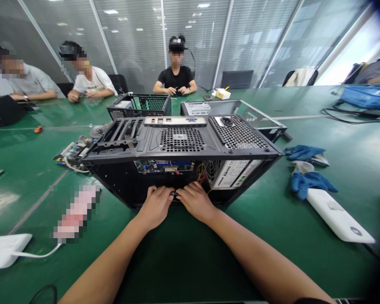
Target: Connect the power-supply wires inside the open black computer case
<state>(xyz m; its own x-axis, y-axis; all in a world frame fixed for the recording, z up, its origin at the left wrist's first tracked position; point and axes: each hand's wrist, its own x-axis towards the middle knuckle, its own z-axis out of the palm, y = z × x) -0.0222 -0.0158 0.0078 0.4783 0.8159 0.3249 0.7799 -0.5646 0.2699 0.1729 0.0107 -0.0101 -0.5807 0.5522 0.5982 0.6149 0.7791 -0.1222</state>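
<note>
A black computer case (150, 139) stands on the table with its back panel turned up and its open side facing me. Inside it show a motherboard (164, 166), a power supply (237, 174) with a white label, and red and yellow wires (201, 172). At the lower edge of the opening, my left hand (158, 202) and my right hand (194, 199) meet fingertip to fingertip. Both are closed in a pinch on a small dark piece (175, 195) that looks like a cable connector. My fingers cover most of it.
Two more open cases (139, 105) (262, 114) stand behind. Loose circuit boards (76, 152) lie left; blue gloves (313, 179) and a white power bank (338, 215) lie right. A white cable (38, 255) runs at left. Several people (176, 76) sit across the green table (345, 147).
</note>
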